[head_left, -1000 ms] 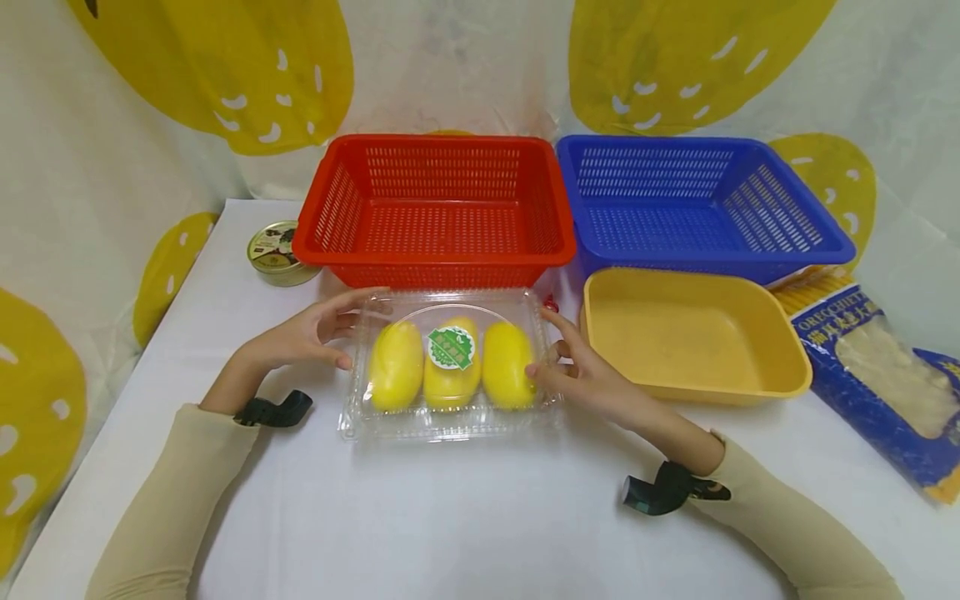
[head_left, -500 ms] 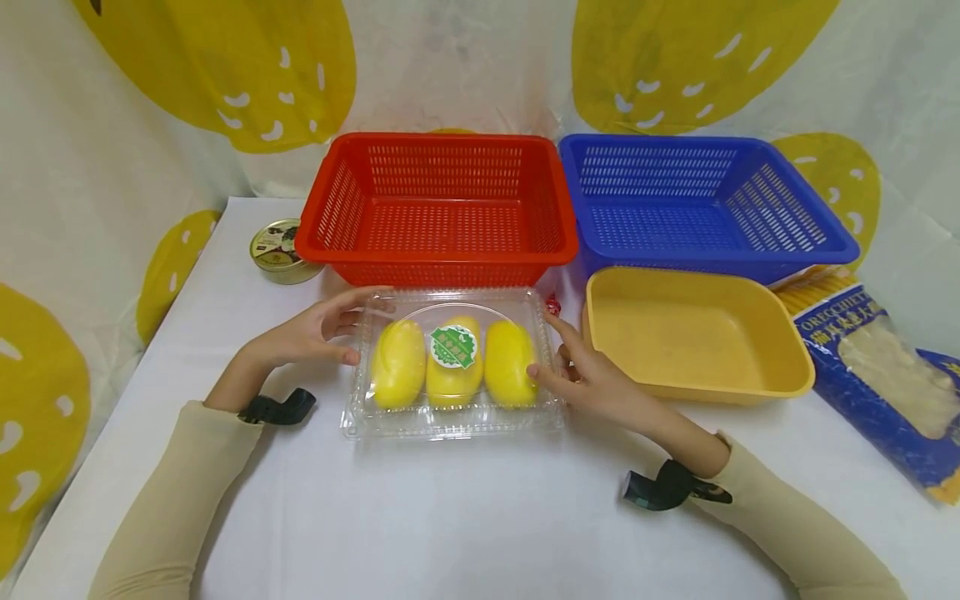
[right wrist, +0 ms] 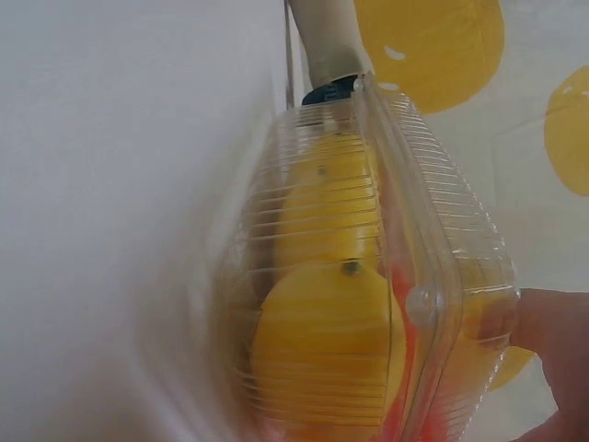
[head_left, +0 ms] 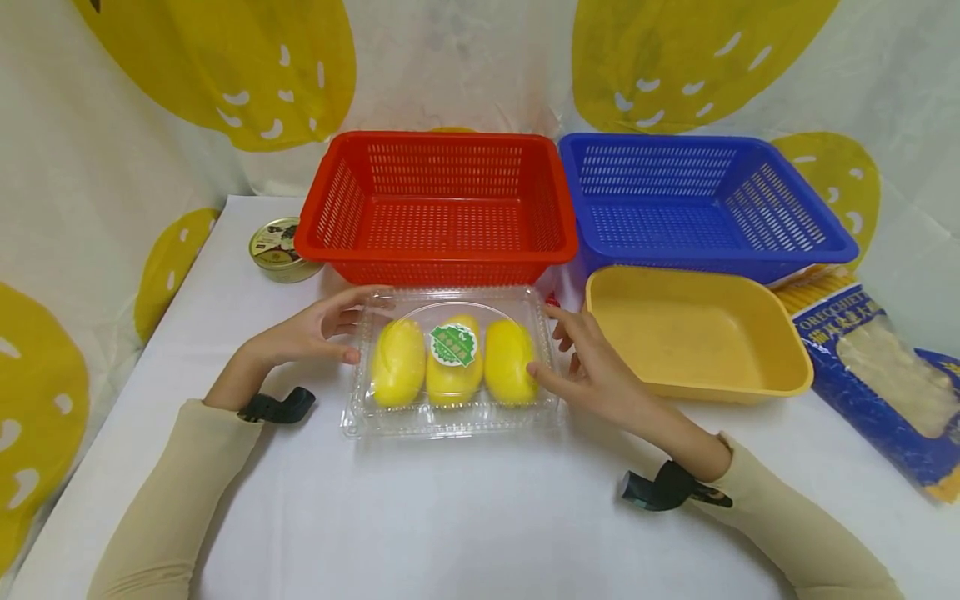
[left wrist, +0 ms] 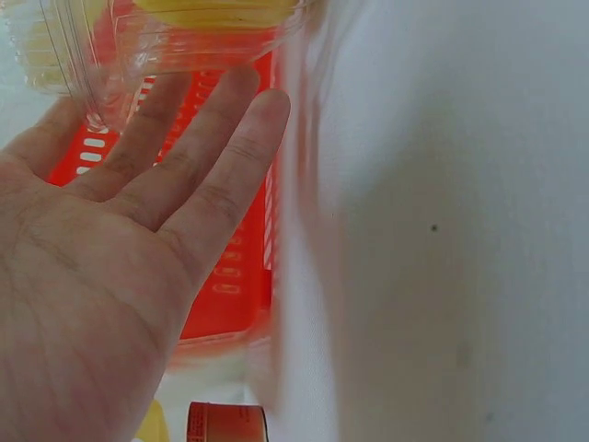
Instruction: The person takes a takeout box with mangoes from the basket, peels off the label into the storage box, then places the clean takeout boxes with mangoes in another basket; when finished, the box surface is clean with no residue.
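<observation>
A clear plastic clamshell box (head_left: pixel 450 425) lies on the table, its lid down. Three yellow mangoes (head_left: pixel 397 364) are inside, and a round green and white label (head_left: pixel 453 345) is on the lid. At its left end is my left hand (head_left: pixel 318 329), with fingers extended; in the left wrist view the fingertips (left wrist: pixel 269 106) come close to or touch the box's ribbed wall. My right hand (head_left: pixel 600 371) is spread at the right end, the thumb against the lid and the index finger near the far corner. The right wrist view shows the thumb (right wrist: pixel 548 341) at the lid.
Behind the box stands a red basket (head_left: pixel 435 271), with a blue basket (head_left: pixel 712 257) to its right. A yellow tub (head_left: pixel 697 392) sits beside my right hand. A pasta bag (head_left: pixel 885 375) lies far right, a round tin (head_left: pixel 281 250) far left. A small red item (head_left: pixel 552 300) is mostly hidden.
My right hand's fingers have loosened and drawn slightly back from the box's right edge. The left hand and the box look nearly still.
</observation>
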{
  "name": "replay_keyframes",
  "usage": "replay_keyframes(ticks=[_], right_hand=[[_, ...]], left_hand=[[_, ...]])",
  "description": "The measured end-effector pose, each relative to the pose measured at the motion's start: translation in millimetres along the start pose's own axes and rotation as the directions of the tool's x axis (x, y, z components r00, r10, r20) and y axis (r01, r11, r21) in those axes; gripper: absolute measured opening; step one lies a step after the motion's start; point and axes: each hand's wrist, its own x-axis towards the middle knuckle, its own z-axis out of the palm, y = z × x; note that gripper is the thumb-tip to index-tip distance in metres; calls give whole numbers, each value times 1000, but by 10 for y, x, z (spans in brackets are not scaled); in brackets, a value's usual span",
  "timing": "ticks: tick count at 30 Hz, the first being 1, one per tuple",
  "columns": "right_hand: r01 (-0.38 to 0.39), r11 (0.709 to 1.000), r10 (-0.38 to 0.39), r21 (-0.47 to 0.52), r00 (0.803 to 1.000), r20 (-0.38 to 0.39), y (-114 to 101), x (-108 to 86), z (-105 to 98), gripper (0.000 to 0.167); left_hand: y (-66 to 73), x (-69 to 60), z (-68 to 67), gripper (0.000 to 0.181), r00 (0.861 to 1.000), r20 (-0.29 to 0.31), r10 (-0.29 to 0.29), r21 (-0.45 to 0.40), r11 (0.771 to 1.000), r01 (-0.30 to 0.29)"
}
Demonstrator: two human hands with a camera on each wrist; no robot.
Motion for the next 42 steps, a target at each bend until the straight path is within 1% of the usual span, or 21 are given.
replay_keyframes(ticks=[4, 6, 9, 12, 16, 20, 22, 25, 31, 36, 42], right_hand=[[17, 1000, -18, -21, 1000, -26, -30, 40, -4, 67], [43, 999, -44, -21, 998, -49, -53, 68, -3, 65], [97, 995, -98, -19, 991, -92, -101, 119, 10, 58], [169, 985, -166, 13, 978, -126, -147, 179, 50, 48], [267, 961, -256, 77, 959, -124, -217, 261, 114, 40], [311, 946, -301, 90, 948, -107, -268, 327, 164, 36], [311, 946, -303, 93, 949, -92, -284, 352, 179, 35], [285, 955, -281, 85, 958, -52, -305, 383, 190, 34], [201, 979, -202, 43, 979, 24, -351, 456, 216, 24], [120, 993, -120, 1, 992, 29, -366, 523, 239, 20], [99, 995, -97, -34, 994, 43, -366, 580, 263, 18]], left_hand=[[18, 2, 2, 85, 1000, -9, -17, 5, 1000, 17], [29, 8, 10, 83, 999, -19, -28, 7, 1000, 28], [66, 18, 29, 83, 999, -39, -34, 7, 999, 34], [98, 34, 47, 84, 998, -51, -28, 3, 1000, 28], [113, 42, 61, 84, 998, -57, -27, -1, 1000, 27], [118, 45, 69, 83, 998, -54, -18, 5, 1000, 18], [116, 46, 69, 83, 998, -54, -13, 4, 1000, 13], [117, 49, 72, 83, 999, -50, -4, 2, 1000, 4], [97, 51, 87, 85, 999, -35, 24, -8, 1000, -24], [88, 57, 98, 86, 999, -34, 17, 5, 1000, -17], [85, 62, 101, 87, 999, -34, 19, 7, 1000, -18]])
